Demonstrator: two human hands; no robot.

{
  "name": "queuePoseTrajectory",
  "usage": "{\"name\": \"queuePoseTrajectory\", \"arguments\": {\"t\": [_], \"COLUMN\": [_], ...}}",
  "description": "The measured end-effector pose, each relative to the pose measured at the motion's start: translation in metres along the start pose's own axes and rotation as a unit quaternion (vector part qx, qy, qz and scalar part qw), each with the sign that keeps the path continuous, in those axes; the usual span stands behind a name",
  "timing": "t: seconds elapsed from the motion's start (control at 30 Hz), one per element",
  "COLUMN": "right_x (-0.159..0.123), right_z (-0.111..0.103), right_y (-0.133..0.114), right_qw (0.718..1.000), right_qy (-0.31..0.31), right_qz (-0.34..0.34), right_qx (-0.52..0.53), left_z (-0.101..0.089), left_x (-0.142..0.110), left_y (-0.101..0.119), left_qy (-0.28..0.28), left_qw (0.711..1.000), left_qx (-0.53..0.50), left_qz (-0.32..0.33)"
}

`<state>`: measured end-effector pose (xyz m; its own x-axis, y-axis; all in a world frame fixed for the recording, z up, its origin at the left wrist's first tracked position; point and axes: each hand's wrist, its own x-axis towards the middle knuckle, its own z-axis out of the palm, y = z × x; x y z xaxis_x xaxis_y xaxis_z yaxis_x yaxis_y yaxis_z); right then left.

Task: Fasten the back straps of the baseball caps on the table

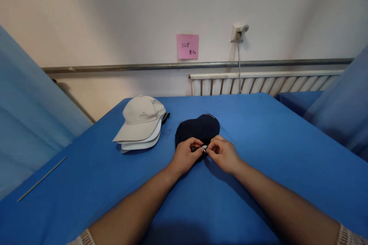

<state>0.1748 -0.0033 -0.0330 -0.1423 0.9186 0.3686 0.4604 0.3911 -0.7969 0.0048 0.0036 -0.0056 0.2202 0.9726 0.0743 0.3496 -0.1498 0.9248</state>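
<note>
A black baseball cap [195, 128] lies on the blue-covered table, with its brim pointing away to the far right and small white lettering along the brim's edge. At the near side of the cap, my left hand [188, 155] is closed, thumb and fingers pinching the cap's strap. Close against it, my right hand [222, 153] pinches the strap too. Between the fingertips shows a small shiny buckle [204, 148]; its details are too small to make out. My fingers hide most of the strap.
Left of the hands stands a stack of light caps, a beige cap [142, 113] on top. A thin stick [41, 179] lies near the left edge of the blue tablecloth [273, 141]. Behind are a metal rail [129, 67], a radiator [267, 82], a plug with cord and a pink note.
</note>
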Motion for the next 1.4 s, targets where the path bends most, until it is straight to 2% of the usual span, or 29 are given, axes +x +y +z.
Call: {"name": "queuePoseTrajectory", "arguments": {"t": [0.17,0.3,0.37,0.43,0.53,0.67,0.8,0.97,1.07,1.2,1.3,1.4], "right_x": [-0.001,-0.002,-0.002,-0.002,-0.002,-0.001,0.0,-0.001,-0.002,-0.001,0.0,0.0], "right_z": [-0.005,-0.015,-0.018,-0.02,-0.017,-0.011,-0.005,-0.003,-0.007,-0.012,-0.012,-0.011], "right_y": [-0.006,-0.016,-0.018,-0.017,-0.013,-0.006,-0.001,-0.002,-0.01,-0.017,-0.013,-0.007], "right_qw": [0.998,0.983,0.975,0.976,0.988,0.997,0.998,0.998,0.993,0.976,0.985,0.993], "right_qy": [-0.019,-0.045,-0.05,-0.05,-0.043,-0.024,-0.017,-0.023,-0.032,-0.049,-0.039,-0.031], "right_qz": [-0.064,-0.168,-0.199,-0.196,-0.145,-0.078,-0.048,-0.06,-0.109,-0.181,-0.149,-0.109], "right_qx": [0.011,-0.057,-0.087,-0.084,-0.031,0.012,0.026,0.012,-0.039,-0.111,-0.081,-0.043], "left_z": [0.0,-0.001,-0.002,-0.002,-0.002,0.0,0.002,0.002,0.002,0.003,0.002,0.001], "left_x": [0.0,-0.001,-0.001,-0.001,-0.001,-0.002,-0.003,-0.003,-0.002,-0.001,0.0,0.0], "left_y": [-0.001,0.002,0.004,0.006,0.007,0.005,0.0,-0.002,0.001,0.004,0.005,0.006], "left_qy": [0.021,0.039,0.052,0.062,0.064,0.054,0.033,0.044,0.069,0.09,0.088,0.078], "left_qw": [0.999,0.999,0.997,0.995,0.995,0.998,0.999,0.998,0.997,0.994,0.991,0.992], "left_qx": [0.026,-0.019,-0.047,-0.065,-0.068,-0.033,0.006,0.03,0.019,-0.055,-0.098,-0.096], "left_qz": [-0.01,-0.032,-0.037,-0.036,-0.027,-0.001,0.025,0.03,0.012,-0.027,-0.04,-0.037]}}
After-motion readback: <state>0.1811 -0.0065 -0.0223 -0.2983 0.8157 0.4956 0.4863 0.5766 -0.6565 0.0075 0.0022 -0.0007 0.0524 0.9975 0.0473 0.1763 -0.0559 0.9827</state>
